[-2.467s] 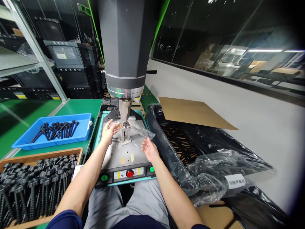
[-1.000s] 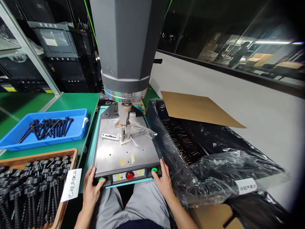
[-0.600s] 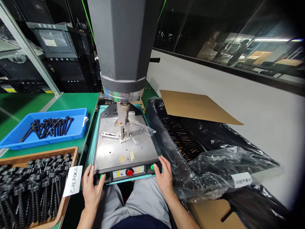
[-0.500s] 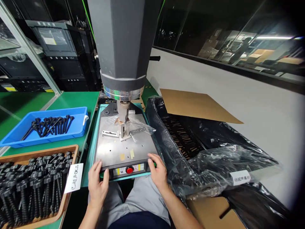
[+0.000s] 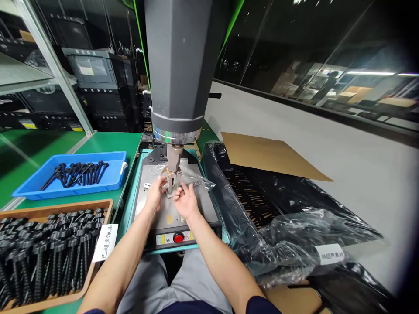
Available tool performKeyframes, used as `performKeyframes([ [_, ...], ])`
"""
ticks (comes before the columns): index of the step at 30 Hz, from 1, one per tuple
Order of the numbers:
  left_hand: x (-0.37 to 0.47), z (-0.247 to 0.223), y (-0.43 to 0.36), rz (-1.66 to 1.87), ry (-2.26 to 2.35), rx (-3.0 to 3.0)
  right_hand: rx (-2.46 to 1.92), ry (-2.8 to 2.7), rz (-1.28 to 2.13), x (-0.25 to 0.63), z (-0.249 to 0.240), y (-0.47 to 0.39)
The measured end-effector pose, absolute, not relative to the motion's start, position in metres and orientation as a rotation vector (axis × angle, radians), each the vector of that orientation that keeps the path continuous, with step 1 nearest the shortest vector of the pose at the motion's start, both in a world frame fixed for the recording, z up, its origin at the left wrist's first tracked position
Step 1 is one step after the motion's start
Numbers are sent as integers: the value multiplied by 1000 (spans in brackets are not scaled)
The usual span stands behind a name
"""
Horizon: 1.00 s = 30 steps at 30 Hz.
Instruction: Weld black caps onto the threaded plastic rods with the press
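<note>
Beneath a large grey press head (image 5: 178, 65), a metal welding horn (image 5: 174, 156) reaches down to a small upright metal fixture (image 5: 170, 181). My left hand (image 5: 155, 194) is at the fixture's left side, its fingers loosely bent and apart, with nothing visible in them. My right hand (image 5: 186, 200) is at the right side, palm turned up and fingers spread. Whether the fingertips touch the fixture I cannot tell. Both hands are above a steel base plate (image 5: 144, 209). A red button (image 5: 178, 237) is on the base's front panel.
At left, a blue tray (image 5: 29, 186) holds several black stem-like parts; a brown tray (image 5: 109, 207) is full of similar ones. Clear plastic film (image 5: 201, 179) lies behind the fixture. At right are a plastic-lined box (image 5: 235, 218) of dark parts and a cardboard sheet (image 5: 271, 155).
Both hands have left the two ends of the base's front panel and moved forward and inward to the fixture. The camera view has shifted slightly.
</note>
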<state>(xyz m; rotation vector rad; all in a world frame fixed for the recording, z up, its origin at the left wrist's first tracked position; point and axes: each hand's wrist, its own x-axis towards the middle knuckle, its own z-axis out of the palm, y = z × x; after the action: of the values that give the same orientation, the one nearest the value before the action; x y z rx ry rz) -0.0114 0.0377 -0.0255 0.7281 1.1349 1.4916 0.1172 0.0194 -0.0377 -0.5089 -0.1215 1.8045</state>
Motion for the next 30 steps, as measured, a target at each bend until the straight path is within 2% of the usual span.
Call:
performKeyframes([
  [8, -22, -13, 54, 1504, 1104, 659, -573, -165, 1624, 139, -11, 32],
  [18, -10, 10, 48, 1623, 1261, 1483, -615, -391, 1492, 150, 11, 36],
  [24, 7, 24, 63, 1598, 1537, 1552, -568, -302, 1522, 146, 22, 33],
  [30, 12, 39, 59, 1593, 1521, 1736, -610, -475, 1427, 147, 18, 36],
])
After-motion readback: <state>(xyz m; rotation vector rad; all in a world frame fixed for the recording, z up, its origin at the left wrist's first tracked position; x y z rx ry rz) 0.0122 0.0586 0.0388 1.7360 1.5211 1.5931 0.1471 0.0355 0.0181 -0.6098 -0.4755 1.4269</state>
